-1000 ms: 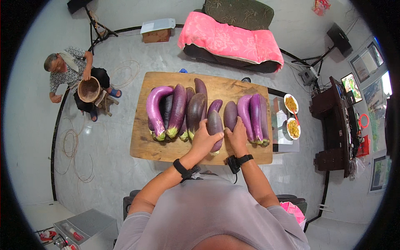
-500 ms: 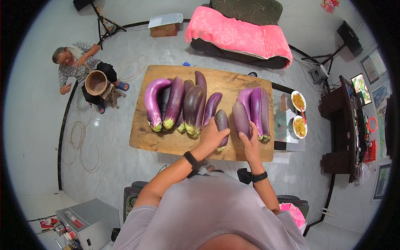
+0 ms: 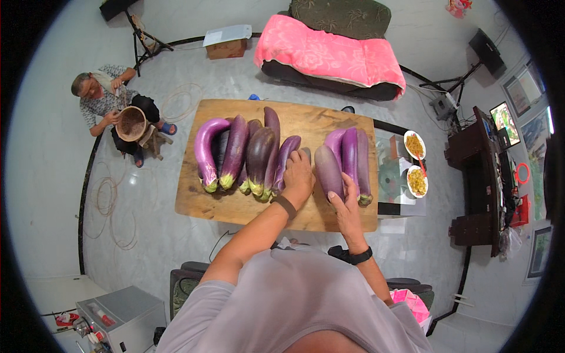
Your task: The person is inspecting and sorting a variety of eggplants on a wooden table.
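Note:
My left hand (image 3: 299, 179) lies over a short dark eggplant and covers nearly all of it; its fingers curl on it beside a slim purple eggplant (image 3: 286, 157). My right hand (image 3: 347, 213) grips the lower end of a thick dull-purple eggplant (image 3: 328, 169), thumb on one side and fingers on the other. Two longer eggplants (image 3: 349, 156) and a duller one (image 3: 364, 167) lie right beside it. On the left of the wooden table (image 3: 229, 213) several more eggplants sit side by side, among them a curved bright-purple one (image 3: 203, 153) and a thick dark one (image 3: 259, 156).
A glass-topped stand (image 3: 391, 188) adjoins the table's right edge, holding two plates of food (image 3: 415, 145). At the left a seated person (image 3: 106, 97) holds a round basket (image 3: 131, 123). A pink-covered couch (image 3: 329, 56) stands beyond the table; chairs flank me.
My left hand has moved up over the short eggplant and now hides most of it. My right hand stays at the thick eggplant. The view has shifted slightly, and the seated person's hands have moved.

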The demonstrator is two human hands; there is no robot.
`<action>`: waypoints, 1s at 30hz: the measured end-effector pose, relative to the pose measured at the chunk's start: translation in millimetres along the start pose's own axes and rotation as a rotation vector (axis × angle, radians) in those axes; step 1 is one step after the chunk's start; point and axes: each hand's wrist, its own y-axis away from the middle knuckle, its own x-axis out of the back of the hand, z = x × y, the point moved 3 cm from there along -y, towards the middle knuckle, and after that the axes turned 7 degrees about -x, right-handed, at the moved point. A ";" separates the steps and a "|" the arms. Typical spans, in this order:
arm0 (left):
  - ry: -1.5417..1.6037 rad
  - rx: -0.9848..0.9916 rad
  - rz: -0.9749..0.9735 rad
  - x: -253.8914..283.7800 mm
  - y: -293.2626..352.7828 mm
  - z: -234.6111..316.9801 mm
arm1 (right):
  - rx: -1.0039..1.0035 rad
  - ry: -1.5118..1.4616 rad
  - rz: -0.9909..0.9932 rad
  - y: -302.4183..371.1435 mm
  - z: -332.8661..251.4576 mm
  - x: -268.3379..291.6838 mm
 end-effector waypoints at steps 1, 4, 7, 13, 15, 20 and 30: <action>-0.018 -0.009 0.000 0.4 -0.6 0.9 | 0.013 0.001 -0.001 -0.9 0.7 -1.6; -0.051 -0.008 -0.003 7.1 5.8 -1.4 | 0.036 0.017 -0.007 -4.2 -3.1 -6.6; -0.071 -0.007 -0.024 20.7 22.0 -1.2 | 0.050 0.067 0.016 -12.5 5.1 -11.7; 0.051 0.005 -0.055 47.7 52.9 -16.4 | -0.049 -0.058 -0.110 -29.2 5.2 -51.4; 0.053 0.045 -0.072 56.9 55.6 -22.3 | -0.052 -0.114 -0.103 -37.1 17.1 -65.2; 0.032 -0.121 0.141 79.2 59.9 -22.2 | 0.165 0.272 -0.090 -56.5 47.5 -93.4; 0.026 -0.204 0.153 69.2 65.8 -36.9 | 0.525 0.727 0.344 -44.7 2.0 -33.5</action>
